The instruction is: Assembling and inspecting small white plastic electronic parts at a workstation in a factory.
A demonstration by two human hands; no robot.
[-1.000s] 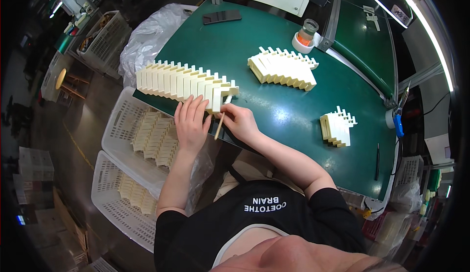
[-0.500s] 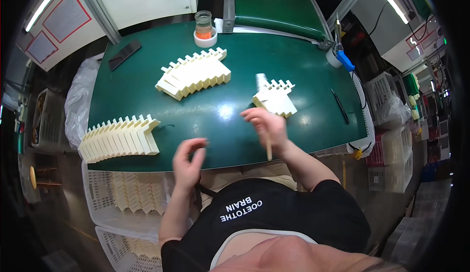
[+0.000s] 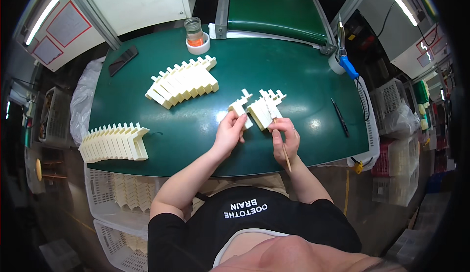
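My left hand point(image 3: 229, 134) pinches a single cream plastic piece point(image 3: 239, 106) with a short peg at its far end, lifted beside a small row of similar pieces point(image 3: 260, 115). Between the fingers of my right hand point(image 3: 287, 137) is a small brush, its thin wooden handle point(image 3: 287, 161) pointing back toward me. The brush's head lies over the small row, hard to tell from the pale pieces. Farther left a longer fanned row of cream pieces point(image 3: 183, 82) rests on the table, and another row point(image 3: 113, 144) stands near the left edge.
A glass jar with orange contents point(image 3: 194, 29) sits in a white ring behind the rows. A dark phone-like slab point(image 3: 123, 60) lies at far left, a black pen-like tool point(image 3: 340, 118) at right. A blue-handled tool point(image 3: 348, 66) stands in a holder. Crates point(image 3: 100, 186) flank the green table point(image 3: 313, 147).
My left hand has moved right and forward and taken one cream piece from the small row. My right hand has shifted slightly right, with the brush now over the remaining pieces. The view has tilted slightly.
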